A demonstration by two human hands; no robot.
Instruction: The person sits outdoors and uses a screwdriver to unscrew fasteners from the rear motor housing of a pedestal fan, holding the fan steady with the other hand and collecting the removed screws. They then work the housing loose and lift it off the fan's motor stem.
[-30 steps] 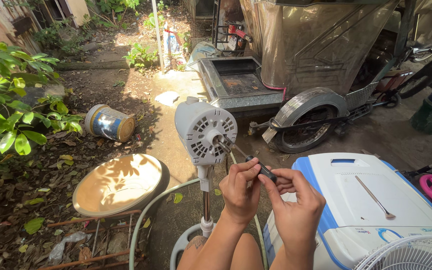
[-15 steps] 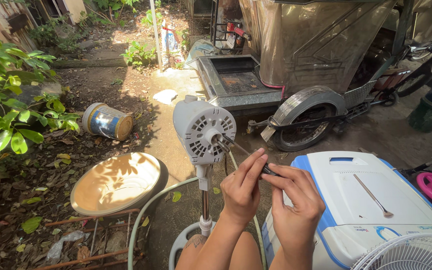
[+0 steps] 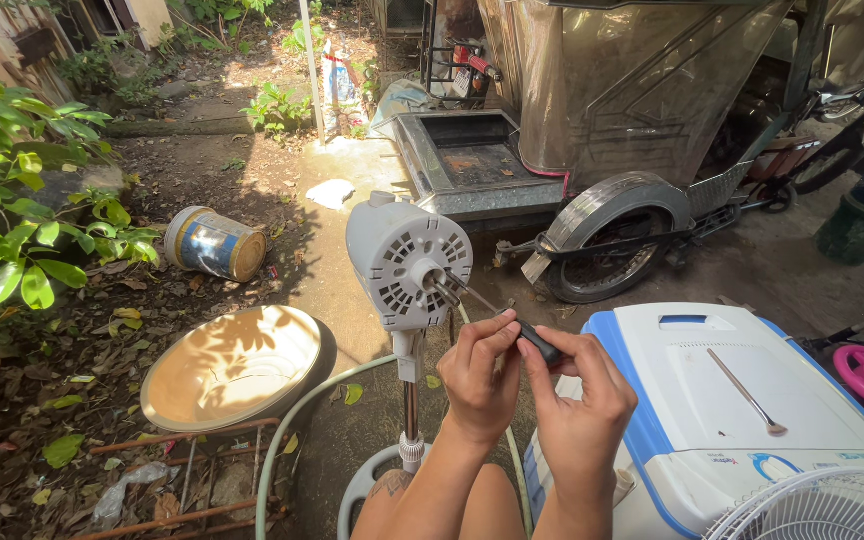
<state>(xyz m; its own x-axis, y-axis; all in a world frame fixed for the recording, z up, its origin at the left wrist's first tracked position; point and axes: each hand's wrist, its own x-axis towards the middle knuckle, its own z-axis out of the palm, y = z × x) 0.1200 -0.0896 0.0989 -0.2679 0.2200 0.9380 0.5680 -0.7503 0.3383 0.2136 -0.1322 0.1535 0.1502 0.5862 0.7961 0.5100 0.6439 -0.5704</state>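
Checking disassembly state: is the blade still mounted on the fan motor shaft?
No. The fan motor shows a bare front with its shaft exposed, and a screwdriver held by both hands points at it.

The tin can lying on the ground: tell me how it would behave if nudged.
The tin can lies on its side, so it would probably roll. Dry leaves around it might stop it soon. Whether it is full or empty cannot be told.

Sunlit dirt yard [image 3: 252, 190], leaves scattered. Left of the blue-and-white cooler [image 3: 742, 420] lies a round basin [image 3: 232, 365]; beyond it, a tipped can [image 3: 214, 243].
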